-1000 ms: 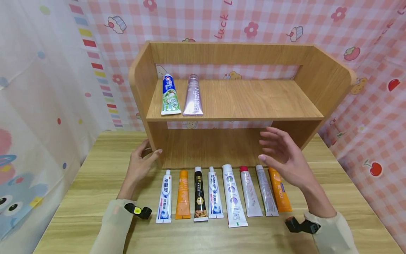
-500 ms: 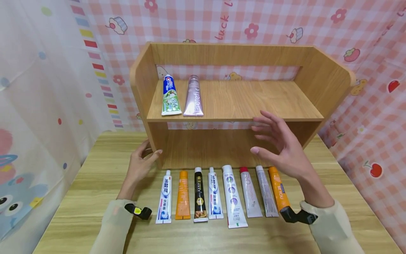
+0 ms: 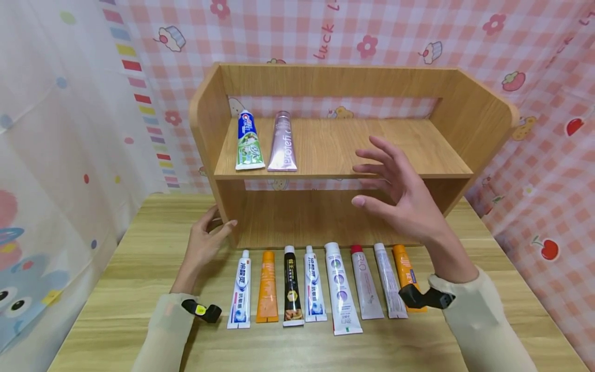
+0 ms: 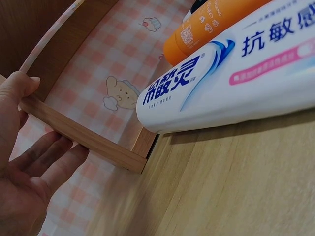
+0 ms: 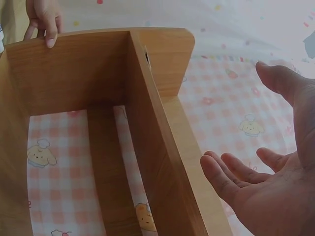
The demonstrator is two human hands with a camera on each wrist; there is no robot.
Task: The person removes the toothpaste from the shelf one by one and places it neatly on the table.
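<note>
My left hand (image 3: 204, 243) holds the left side panel of the wooden shelf (image 3: 339, 80) low down. In the left wrist view its thumb (image 4: 24, 84) and fingers (image 4: 64, 157) lie on either side of the panel's edge. My right hand (image 3: 402, 199) hovers before the right half of the shelf, fingers spread and holding nothing. On the upper board lie a blue-green toothpaste tube (image 3: 250, 142) and a purple tube (image 3: 283, 142), caps toward the back. The right wrist view shows the right hand (image 5: 270, 182) apart from the boards.
Several tubes lie in a row on the table (image 3: 135, 268) before the shelf, from a white-blue toothpaste tube (image 3: 239, 292) through a black one (image 3: 292, 284) and a large white one (image 3: 343, 289) to an orange one (image 3: 403, 266). A checked curtain (image 3: 395, 31) hangs behind.
My right hand has risen and moved left, from near the lower compartment to the upper board's front edge. The left hand, the shelf and the tubes keep their places.
</note>
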